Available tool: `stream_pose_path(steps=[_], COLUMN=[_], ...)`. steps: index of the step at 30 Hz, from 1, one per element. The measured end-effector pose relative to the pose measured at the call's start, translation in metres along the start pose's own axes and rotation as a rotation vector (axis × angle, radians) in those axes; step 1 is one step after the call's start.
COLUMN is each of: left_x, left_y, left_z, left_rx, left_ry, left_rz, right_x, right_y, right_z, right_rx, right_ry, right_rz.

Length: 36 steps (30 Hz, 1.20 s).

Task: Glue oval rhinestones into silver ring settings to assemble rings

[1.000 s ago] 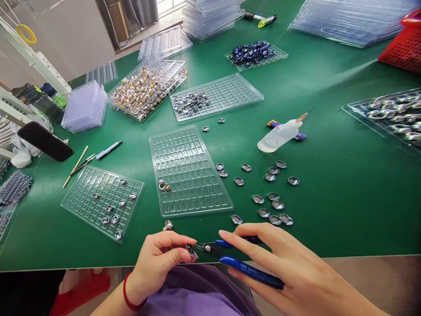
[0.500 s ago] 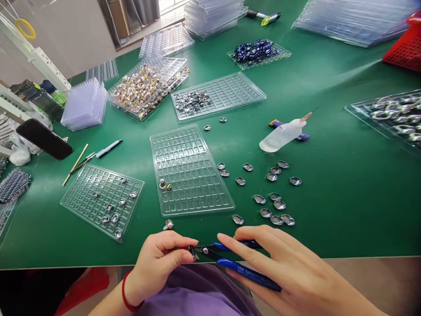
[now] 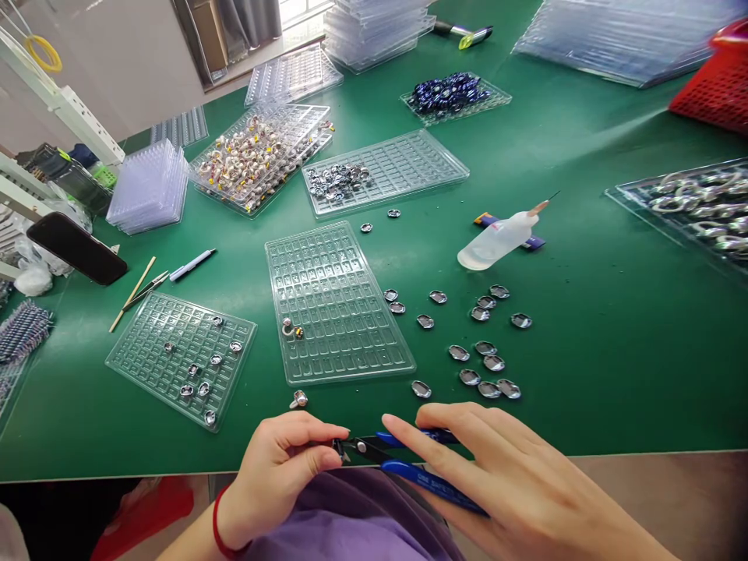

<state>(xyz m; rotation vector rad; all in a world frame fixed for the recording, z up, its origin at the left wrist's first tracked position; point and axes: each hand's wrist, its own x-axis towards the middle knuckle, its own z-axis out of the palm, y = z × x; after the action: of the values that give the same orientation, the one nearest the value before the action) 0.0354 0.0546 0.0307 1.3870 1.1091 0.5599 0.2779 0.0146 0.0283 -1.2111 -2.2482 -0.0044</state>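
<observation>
At the table's near edge, my left hand point(image 3: 274, 460) pinches a small dark metallic piece point(image 3: 338, 447) between thumb and forefinger; most of it is hidden by the fingertips. My right hand point(image 3: 508, 483) is wrapped around a pair of blue-handled nippers point(image 3: 429, 479), whose handles are spread apart. Their dark jaws point left and meet the small piece; whether the blades grip it I cannot tell. Just beyond my left hand lies a silvery ring point(image 3: 300, 398). Several oval faceted silvery pieces point(image 3: 468, 378) are scattered on the green table beyond the nippers.
Ahead lies a clear compartment tray point(image 3: 342, 304) with two small pieces on it; another tray point(image 3: 146, 343) at left holds several silvery pieces. A white squeeze bottle point(image 3: 496, 243) with a needle tip lies at right. Tweezers point(image 3: 146, 290) and a phone point(image 3: 77, 248) are at left.
The whole view has shifted slightly. Both hands keep nearly the same pose, with the nippers' jaws still at the small piece.
</observation>
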Motion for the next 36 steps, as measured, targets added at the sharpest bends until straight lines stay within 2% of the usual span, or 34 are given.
stream_pose_path(steps=[7,10,13,15,17,19,22,25,27,29,30,33,36], left_x=[-0.002,-0.002,-0.002,-0.001,0.000,0.001,-0.001,-0.007,-0.010,-0.008,-0.006,0.000,-0.001], left_y=[-0.001,-0.004,-0.010,-0.017,-0.024,-0.029,-0.031,-0.030,-0.029,-0.030,-0.030,-0.028,-0.024], left_z=[0.003,0.007,0.015,0.021,0.027,0.031,0.028,0.015,0.004,-0.007,-0.011,-0.016,-0.016], left_rx=[-0.009,0.052,0.229,0.386,0.577,0.779,0.948,0.894,0.842,0.828,0.833,0.818,0.686], left_ry=[0.013,0.023,0.041,0.047,0.083,0.148,0.203,0.247,0.375,0.502,0.522,0.464,0.389], left_rz=[-0.049,-0.038,0.059,0.188,0.339,0.458,0.564,0.637,0.630,0.542,0.491,0.373,0.281], right_x=[-0.001,-0.008,-0.018,-0.025,-0.033,-0.041,-0.053,-0.054,-0.044,-0.026,-0.016,0.018,0.043], right_y=[-0.002,0.001,0.018,0.042,0.073,0.107,0.144,0.154,0.153,0.155,0.158,0.175,0.185], right_z=[0.005,0.010,0.010,0.007,0.004,0.001,-0.001,-0.003,-0.004,-0.002,0.000,0.007,0.011], right_rx=[0.014,0.170,0.328,0.210,-0.091,-0.416,-0.638,-0.591,-0.488,-0.386,-0.354,-0.273,-0.191], right_ry=[0.015,-0.006,-0.008,0.073,0.167,0.176,0.064,0.038,0.114,0.171,0.180,0.162,0.155], right_rz=[-0.015,0.083,0.271,0.429,0.593,0.710,0.730,0.709,0.718,0.722,0.727,0.757,0.805])
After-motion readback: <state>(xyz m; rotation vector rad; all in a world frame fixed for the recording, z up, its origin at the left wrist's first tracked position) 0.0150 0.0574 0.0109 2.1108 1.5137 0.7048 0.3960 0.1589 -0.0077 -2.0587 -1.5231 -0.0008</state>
